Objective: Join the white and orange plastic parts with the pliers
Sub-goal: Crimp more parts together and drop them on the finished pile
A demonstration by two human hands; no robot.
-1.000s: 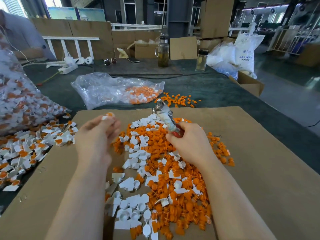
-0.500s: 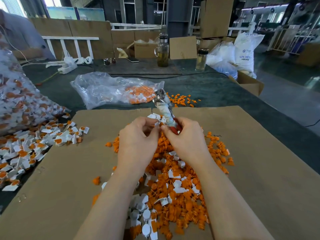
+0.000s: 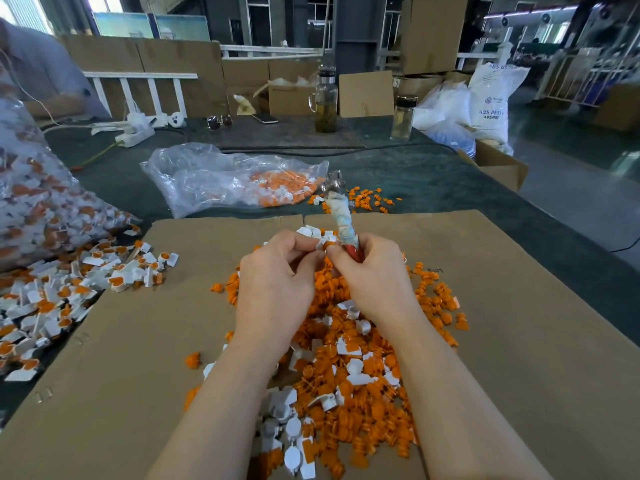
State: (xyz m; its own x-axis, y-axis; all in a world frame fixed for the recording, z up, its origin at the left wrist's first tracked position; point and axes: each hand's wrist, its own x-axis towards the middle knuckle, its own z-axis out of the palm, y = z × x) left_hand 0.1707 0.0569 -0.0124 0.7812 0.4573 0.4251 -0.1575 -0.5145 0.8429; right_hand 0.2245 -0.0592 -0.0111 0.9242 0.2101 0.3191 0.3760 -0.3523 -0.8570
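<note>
A heap of loose white and orange plastic parts [image 3: 349,372] lies on a sheet of cardboard [image 3: 519,323] in front of me. My right hand [image 3: 370,275] grips the pliers [image 3: 341,213] by their red handles, the cloth-wrapped shaft and metal jaws pointing up and away. My left hand [image 3: 277,271] is right beside it, fingertips pinching a small white part [image 3: 320,242] against the right hand's fingertips. What sits between the fingers is mostly hidden.
Joined white-and-orange pieces [image 3: 69,289] are piled at the left. A clear bag [image 3: 221,178] with more parts lies behind the cardboard, a big full bag [image 3: 38,209] at far left. Two bottles [image 3: 325,102] and boxes stand at the back. A person sits at far left.
My left hand came in from the left, where it was held over the cardboard, to meet the right hand at the pliers. The right hand and pliers barely moved.
</note>
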